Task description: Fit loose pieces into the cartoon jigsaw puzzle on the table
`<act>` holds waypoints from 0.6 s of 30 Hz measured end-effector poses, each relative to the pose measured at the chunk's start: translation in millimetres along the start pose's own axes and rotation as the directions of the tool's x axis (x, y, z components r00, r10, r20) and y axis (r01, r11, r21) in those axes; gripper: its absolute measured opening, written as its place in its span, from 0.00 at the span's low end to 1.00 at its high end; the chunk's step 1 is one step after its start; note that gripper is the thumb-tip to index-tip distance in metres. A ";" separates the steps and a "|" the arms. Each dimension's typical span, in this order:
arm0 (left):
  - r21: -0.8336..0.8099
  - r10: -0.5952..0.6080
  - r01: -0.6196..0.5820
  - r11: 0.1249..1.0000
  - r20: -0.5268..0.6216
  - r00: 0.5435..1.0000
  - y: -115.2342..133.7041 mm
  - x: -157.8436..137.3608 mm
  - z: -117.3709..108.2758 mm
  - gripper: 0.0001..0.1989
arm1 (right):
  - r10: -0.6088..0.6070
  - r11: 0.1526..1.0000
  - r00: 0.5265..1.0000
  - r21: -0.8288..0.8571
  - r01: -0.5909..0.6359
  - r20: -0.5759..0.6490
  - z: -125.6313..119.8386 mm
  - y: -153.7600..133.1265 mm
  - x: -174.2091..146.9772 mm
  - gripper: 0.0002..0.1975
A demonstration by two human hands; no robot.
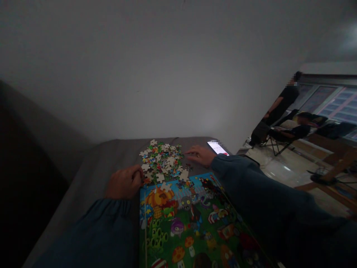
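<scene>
Grey cloth (93, 175) bears loose puzzle pieces (169, 162); I find left hand (125, 182) curled, right hand (202, 155) outstretched, both beside them (whether either grips anything, I cannot tell).

puzzle pieces (170, 161) | loose heap, pale and colourful | cartoon board (184, 223) | adjoining heap's near side
</scene>
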State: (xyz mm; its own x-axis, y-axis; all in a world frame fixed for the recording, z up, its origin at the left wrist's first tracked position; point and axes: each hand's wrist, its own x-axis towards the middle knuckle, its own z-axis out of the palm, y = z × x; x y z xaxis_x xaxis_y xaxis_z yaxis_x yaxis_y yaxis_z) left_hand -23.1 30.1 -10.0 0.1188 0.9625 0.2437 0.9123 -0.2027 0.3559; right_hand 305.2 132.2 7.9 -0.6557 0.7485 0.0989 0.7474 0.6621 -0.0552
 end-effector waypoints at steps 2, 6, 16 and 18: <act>0.000 -0.004 0.004 1.000 0.006 1.000 -0.1 0.2 0.8 0.14 | -0.115 0.993 0.991 0.046 0.111 0.070 4.2 -9.9 -10.5 0.16; -0.005 -0.014 0.014 1.000 0.005 1.000 -0.4 0.0 2.1 0.14 | -0.091 0.995 0.994 0.050 0.088 0.052 3.3 -3.0 -22.9 0.12; 0.004 -0.009 0.009 1.000 0.029 1.000 -3.8 1.1 3.2 0.15 | 0.063 0.981 0.997 0.185 -0.055 -0.037 11.5 -64.7 -29.3 0.20; 0.006 -0.004 0.004 1.000 0.034 0.999 -4.1 2.5 3.8 0.15 | 0.097 0.969 0.995 0.233 -0.088 -0.025 17.7 -74.0 -29.4 0.19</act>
State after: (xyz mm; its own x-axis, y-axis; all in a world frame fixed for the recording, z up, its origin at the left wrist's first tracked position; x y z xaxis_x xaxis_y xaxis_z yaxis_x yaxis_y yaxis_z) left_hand -25.0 34.0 -14.2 0.1281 0.9689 0.2116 0.9149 -0.1979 0.3519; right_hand 267.3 61.9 -8.5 -0.5775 0.8078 0.1183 0.7569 0.5841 -0.2933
